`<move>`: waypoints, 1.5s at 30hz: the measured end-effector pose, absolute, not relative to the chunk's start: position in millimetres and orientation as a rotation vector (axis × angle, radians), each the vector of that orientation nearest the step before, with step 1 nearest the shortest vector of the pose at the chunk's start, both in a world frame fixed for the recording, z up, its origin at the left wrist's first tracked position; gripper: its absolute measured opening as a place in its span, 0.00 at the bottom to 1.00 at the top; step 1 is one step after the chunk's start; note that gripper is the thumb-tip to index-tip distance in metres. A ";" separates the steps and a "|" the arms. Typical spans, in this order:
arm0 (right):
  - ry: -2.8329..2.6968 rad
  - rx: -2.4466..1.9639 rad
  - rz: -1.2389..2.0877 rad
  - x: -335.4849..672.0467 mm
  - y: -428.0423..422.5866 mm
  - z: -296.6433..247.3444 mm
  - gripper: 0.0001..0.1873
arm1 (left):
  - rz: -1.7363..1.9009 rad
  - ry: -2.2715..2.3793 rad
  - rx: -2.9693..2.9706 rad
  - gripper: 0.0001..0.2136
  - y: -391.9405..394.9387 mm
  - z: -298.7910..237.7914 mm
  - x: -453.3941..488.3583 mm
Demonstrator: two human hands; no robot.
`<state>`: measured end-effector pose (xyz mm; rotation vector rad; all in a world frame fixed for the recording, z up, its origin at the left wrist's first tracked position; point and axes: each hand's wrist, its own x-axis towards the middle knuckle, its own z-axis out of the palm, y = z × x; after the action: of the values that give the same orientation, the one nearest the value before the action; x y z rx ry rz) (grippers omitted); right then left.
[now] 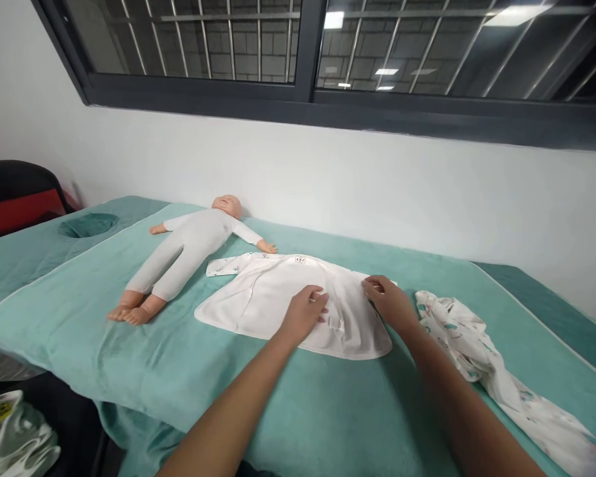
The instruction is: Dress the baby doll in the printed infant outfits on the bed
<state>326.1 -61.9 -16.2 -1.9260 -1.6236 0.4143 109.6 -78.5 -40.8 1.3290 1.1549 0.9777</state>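
A white baby garment [268, 298] lies spread flat on the green towel [129, 344]. My left hand [305, 311] rests on its middle, fingers curled and pinching the fabric near a tie. My right hand [390, 301] grips the garment's right edge with closed fingers. A baby doll [189, 248] in a pale grey suit lies on its back to the left, head toward the wall, apart from both hands.
A crumpled white patterned cloth [477, 348] lies to the right of the garment. The padded table has a face hole [89, 225] at far left. A black and red chair [14, 195] stands beyond it. White wall and window behind.
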 end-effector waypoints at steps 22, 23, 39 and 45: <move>-1.762 -1.669 0.024 314.3 -22.4 -48.9 0.19 | 0.987 1.481 2.244 0.18 -73.3 -51.6 158.1; -1.859 -1.586 -0.016 310.9 -24.5 -49.8 0.21 | 0.947 1.447 2.299 0.19 -74.7 -52.3 157.6; -2.434 -1.567 -0.113 286.2 -37.0 -66.6 0.30 | 0.996 1.344 2.306 0.09 -114.6 -52.2 135.0; -2.412 -1.585 -0.101 290.1 -36.5 -66.8 0.30 | 1.274 1.352 2.107 0.11 -122.6 -41.5 77.2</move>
<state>290.1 -36.5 -66.8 -1.5848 -2.4118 -0.1012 77.2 -122.6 -41.5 2.1068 1.3518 1.2740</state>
